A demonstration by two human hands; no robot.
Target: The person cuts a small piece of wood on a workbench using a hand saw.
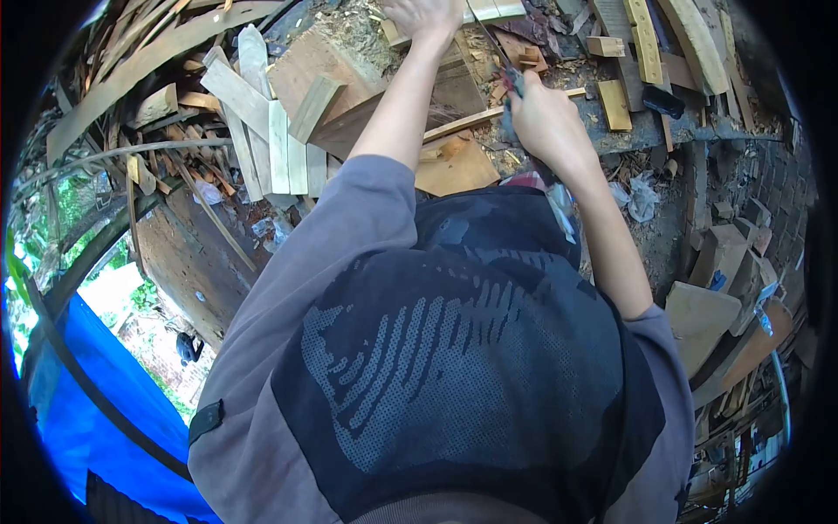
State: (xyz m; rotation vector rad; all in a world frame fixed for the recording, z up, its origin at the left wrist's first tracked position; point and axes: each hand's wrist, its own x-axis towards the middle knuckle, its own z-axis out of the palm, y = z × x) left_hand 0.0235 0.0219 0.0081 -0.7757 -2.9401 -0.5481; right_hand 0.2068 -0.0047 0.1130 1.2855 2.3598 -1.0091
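Observation:
My right hand [552, 118] is closed around the handle of a tool with a long, thin, dark blade [491, 42], much like a hand saw. Red and teal colour shows at the handle. The blade slants up and left to the top edge of the view. My left hand [425, 16] is at the top edge, left of the blade, over the wood; its fingers are mostly cut off, so their grip is hidden. Near it lies a pale board [496, 9]. A thin wooden strip [467, 122] and a flat wood piece [458, 166] lie below the hands.
Wood offcuts [240, 100] and a brown panel [327, 65] crowd the left of the bench. A yellow strip with holes [644, 39], a small block [614, 93] and a dark object [663, 101] lie at right. Blocks [703, 319] pile lower right; a blue tarp [105, 393] hangs lower left.

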